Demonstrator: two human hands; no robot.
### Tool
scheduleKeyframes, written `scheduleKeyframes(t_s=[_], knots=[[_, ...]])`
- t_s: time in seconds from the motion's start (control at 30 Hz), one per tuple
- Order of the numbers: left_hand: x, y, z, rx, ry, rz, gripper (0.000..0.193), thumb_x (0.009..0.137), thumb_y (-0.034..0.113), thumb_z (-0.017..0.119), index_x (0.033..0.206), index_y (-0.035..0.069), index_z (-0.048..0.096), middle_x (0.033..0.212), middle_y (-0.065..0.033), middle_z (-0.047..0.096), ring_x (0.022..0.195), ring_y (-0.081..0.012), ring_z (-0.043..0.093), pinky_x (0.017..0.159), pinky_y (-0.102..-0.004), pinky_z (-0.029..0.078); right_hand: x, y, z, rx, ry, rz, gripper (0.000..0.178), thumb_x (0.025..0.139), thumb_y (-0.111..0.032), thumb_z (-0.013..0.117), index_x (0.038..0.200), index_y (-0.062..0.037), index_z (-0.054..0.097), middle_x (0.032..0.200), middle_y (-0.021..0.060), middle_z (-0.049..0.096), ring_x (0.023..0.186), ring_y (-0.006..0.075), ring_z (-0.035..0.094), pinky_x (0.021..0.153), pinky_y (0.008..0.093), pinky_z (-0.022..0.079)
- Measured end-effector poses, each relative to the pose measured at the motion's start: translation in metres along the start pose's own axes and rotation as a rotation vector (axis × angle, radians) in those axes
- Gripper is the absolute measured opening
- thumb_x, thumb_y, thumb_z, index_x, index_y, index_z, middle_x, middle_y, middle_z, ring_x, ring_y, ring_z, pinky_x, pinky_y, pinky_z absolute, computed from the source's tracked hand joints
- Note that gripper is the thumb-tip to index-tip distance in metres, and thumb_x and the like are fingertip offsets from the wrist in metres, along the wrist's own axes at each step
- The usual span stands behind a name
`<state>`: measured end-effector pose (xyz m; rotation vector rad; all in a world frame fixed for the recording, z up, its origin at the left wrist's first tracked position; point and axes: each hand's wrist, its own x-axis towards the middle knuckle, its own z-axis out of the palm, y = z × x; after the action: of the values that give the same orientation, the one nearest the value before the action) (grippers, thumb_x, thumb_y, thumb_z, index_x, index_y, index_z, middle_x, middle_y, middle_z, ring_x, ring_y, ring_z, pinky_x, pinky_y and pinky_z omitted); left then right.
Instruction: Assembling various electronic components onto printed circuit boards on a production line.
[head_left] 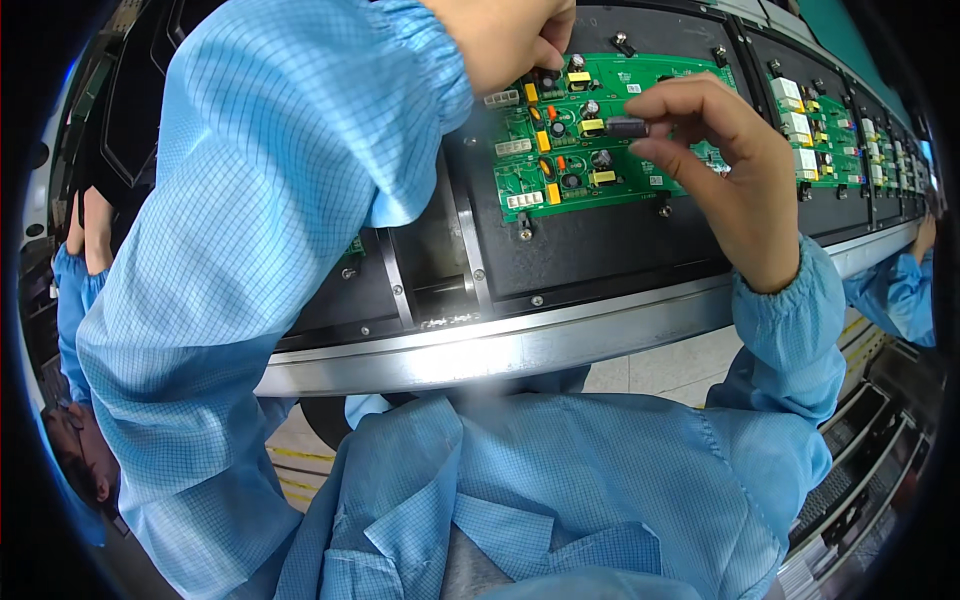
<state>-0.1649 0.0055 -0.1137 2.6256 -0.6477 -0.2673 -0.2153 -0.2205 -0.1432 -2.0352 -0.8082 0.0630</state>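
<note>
My right hand (745,150) pinches a dark cylindrical capacitor (626,127) between thumb and fingertips, holding it sideways over the green circuit board (625,190). At the board's far left corner is my left hand (510,40), its fingers curled down by a dark round component (547,80). Whatever those fingers grip is hidden. Rows of parts sit on the board, among them white connectors (524,200), yellow transformers (603,178) and round black coils (571,181). The board lies in a black carrier (600,245) with small screw clamps (525,232) at its edges.
A metal rail (500,350) runs along the near side of the line. More carriers with populated boards (820,135) continue to the right. Other people's blue sleeves show at the left (72,300) and right (895,295). Dark racks (860,460) stand at the lower right.
</note>
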Motion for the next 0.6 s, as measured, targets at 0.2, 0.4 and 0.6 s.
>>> scheduleKeyframes(t_s=[0.2,0.4,0.6], knots=[[-0.001,-0.005,0.005,-0.076,0.024,0.020,0.011,0.079,0.013,0.073,0.085,0.004,0.072,0.079,-0.0183,0.070,0.081,-0.0351,0.069,0.075,-0.0402,0.053,0.001,-0.009,0.005,-0.170,0.016,-0.061,0.024,0.084,0.004,0.072,0.106,-0.0024,0.067,0.096,0.0040,0.065,0.084,0.0108,0.060,0.068,0.0243,0.046],[-0.003,-0.009,0.003,-0.155,-0.033,-0.070,0.011,0.080,0.015,0.075,0.084,0.005,0.073,0.078,-0.0152,0.071,0.078,-0.0300,0.070,0.072,-0.0377,0.053,0.002,-0.010,0.000,-0.164,-0.017,0.057,0.015,0.090,-0.004,0.069,0.105,-0.0039,0.065,0.091,0.0002,0.065,0.078,0.0067,0.056,0.065,0.0213,0.042],[0.015,-0.024,-0.001,-0.192,-0.152,-0.091,0.014,0.081,0.019,0.077,0.086,0.006,0.075,0.079,-0.0111,0.072,0.075,-0.0219,0.070,0.070,-0.0346,0.053,0.011,-0.006,-0.001,0.246,-0.077,0.299,0.013,0.096,-0.011,0.066,0.106,-0.0035,0.065,0.091,-0.0033,0.064,0.076,0.0025,0.053,0.066,0.0188,0.042]])
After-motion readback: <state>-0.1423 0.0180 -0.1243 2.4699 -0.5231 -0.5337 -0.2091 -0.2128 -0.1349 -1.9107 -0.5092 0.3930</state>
